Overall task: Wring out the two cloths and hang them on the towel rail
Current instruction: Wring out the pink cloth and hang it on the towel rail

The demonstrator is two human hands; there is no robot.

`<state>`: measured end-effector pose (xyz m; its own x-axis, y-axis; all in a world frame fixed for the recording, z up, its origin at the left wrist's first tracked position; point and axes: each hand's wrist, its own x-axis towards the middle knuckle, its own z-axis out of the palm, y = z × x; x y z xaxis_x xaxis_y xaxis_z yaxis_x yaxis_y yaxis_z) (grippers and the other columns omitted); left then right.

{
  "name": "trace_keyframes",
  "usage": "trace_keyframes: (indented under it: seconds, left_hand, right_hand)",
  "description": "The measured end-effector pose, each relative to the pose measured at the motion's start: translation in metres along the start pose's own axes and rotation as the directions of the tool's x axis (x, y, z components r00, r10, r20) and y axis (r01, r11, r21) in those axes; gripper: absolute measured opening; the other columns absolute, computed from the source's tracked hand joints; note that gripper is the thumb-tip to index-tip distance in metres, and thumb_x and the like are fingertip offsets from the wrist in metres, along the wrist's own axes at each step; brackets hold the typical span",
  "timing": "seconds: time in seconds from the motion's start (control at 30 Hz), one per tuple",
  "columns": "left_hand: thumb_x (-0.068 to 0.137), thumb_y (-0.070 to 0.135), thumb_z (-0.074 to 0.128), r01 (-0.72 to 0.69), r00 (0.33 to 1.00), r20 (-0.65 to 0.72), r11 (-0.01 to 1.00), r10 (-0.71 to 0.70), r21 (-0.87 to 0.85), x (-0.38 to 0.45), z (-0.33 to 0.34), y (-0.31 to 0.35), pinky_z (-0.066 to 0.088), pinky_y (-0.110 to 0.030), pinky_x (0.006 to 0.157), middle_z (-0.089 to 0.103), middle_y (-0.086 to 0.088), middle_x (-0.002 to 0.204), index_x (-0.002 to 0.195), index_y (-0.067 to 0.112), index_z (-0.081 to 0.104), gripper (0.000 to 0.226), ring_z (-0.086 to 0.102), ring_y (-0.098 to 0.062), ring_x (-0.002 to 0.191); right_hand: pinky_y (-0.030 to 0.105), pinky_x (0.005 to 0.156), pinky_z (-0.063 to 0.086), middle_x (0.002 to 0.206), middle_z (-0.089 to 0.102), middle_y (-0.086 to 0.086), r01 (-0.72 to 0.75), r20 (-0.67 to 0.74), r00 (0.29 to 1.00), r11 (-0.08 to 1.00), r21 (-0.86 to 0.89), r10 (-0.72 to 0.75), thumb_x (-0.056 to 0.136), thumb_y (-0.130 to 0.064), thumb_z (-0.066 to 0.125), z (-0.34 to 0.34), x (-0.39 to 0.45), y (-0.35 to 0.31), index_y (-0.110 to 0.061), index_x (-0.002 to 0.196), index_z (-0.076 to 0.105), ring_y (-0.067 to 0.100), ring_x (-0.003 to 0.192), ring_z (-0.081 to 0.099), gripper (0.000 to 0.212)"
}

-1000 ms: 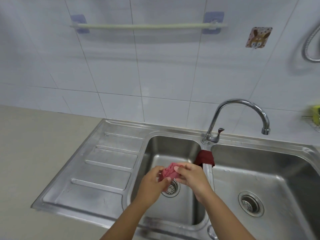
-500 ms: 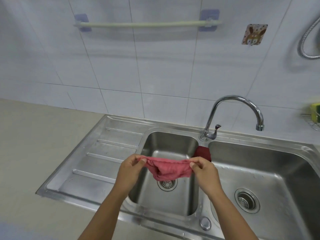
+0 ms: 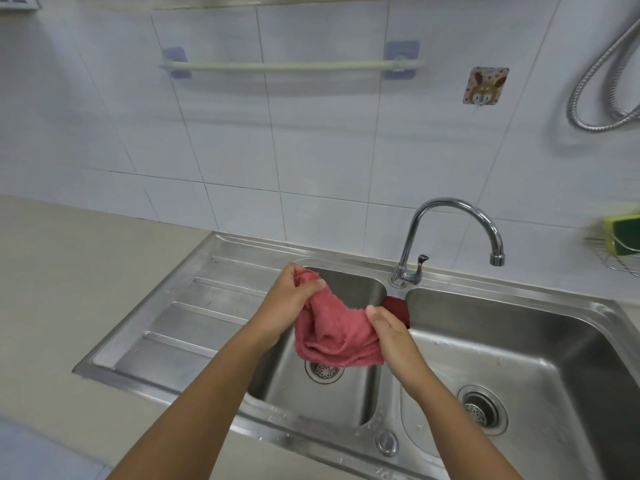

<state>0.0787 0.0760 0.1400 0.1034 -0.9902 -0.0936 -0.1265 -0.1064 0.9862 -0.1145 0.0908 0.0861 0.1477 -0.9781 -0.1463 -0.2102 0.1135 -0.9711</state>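
Left hand (image 3: pixel 289 299) and right hand (image 3: pixel 391 332) each pinching a top corner of pink cloth (image 3: pixel 332 336) over the sink's left basin (image 3: pixel 349 289). Darker cloth (image 3: pixel 396 306) draped on the divider, seemingly unwrung. Towel rail (image 3: pixel 287 66) bare: nothing hung yet.

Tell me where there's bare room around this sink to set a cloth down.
The ribbed drainboard left of the small basin is bare, as is the countertop beyond it. The large right basin is empty. Crowded: the divider, where the dark red cloth lies.
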Motion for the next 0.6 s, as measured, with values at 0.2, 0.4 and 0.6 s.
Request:
trace_keyframes:
  seconds: [0.2, 0.4, 0.6]
  left_hand:
    - [0.084, 0.012, 0.07, -0.03, 0.995, 0.096, 0.994, 0.02, 0.106, -0.007, -0.009, 0.009, 0.05, -0.026, 0.079, 0.063, -0.003, 0.102, 0.11, 0.012, 0.047, 0.034, 0.062, -0.014, 0.091]
    - [0.085, 0.014, 0.07, -0.096, 0.991, 0.122, 0.92, 0.054, 0.381, -0.005, -0.029, 0.0, 0.047, -0.022, 0.069, 0.059, 0.001, 0.086, 0.095, 0.013, 0.05, 0.022, 0.056, -0.011, 0.077]
    - [0.087, 0.004, 0.062, -0.121, 0.991, 0.031, 0.777, 0.13, 0.617, -0.001, -0.042, -0.022, 0.048, -0.019, 0.062, 0.064, 0.001, 0.077, 0.079, 0.023, 0.056, 0.022, 0.062, -0.015, 0.071]
  right_hand:
    - [0.025, 0.064, 0.042, 0.067, 0.055, -0.008, 0.142, 0.078, 0.989, 0.967, -0.214, -0.128, 0.087, -0.032, 0.067, -0.016, 0.001, -0.005, -0.015, 0.064, 0.058, 0.008, 0.061, 0.052, 0.03]
    - [0.027, 0.084, 0.045, 0.083, 0.063, -0.013, 0.216, -0.009, 0.973, 0.931, -0.293, -0.229, 0.087, -0.022, 0.068, -0.03, 0.019, -0.017, -0.033, 0.072, 0.072, 0.006, 0.082, 0.059, 0.019]
    - [0.03, 0.065, 0.049, 0.062, 0.067, -0.001, 0.175, -0.03, 0.98, 0.92, -0.351, -0.197, 0.084, -0.022, 0.071, -0.036, 0.026, -0.039, -0.029, 0.076, 0.076, 0.012, 0.054, 0.054, 0.013]
